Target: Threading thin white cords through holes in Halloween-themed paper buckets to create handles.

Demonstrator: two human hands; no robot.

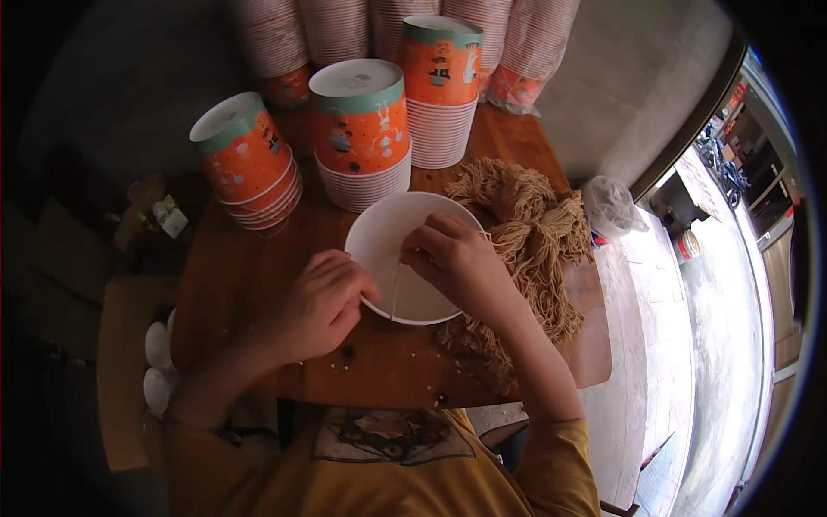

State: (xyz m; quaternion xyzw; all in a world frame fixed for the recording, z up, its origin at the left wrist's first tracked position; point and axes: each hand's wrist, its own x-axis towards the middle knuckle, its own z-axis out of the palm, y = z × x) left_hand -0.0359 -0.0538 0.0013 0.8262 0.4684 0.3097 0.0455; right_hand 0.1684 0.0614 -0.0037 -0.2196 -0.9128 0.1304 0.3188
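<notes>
A white paper tub [366, 231] with its mouth facing up stands at the middle of the wooden table, close to me. My left hand [323, 302] is closed at the tub's left rim, fingers curled over the edge. Reaching over the mouth from the right, my right hand [444, 258] pinches a thin pale cord [395, 293]. The cord hangs down inside the tub and crosses the near rim. Beside my right forearm lies a large bundle of tan twisted cord [530, 241]; its near end is partly hidden by that arm.
Upside-down stacks of orange and green tubs [357, 129] stand beyond my hands. Plastic-wrapped stacks [517, 52] line the wall. A clear plastic bag [612, 207] sits at the table's right edge [594, 345]. White cups [158, 366] and a cardboard box [129, 345] are low at left.
</notes>
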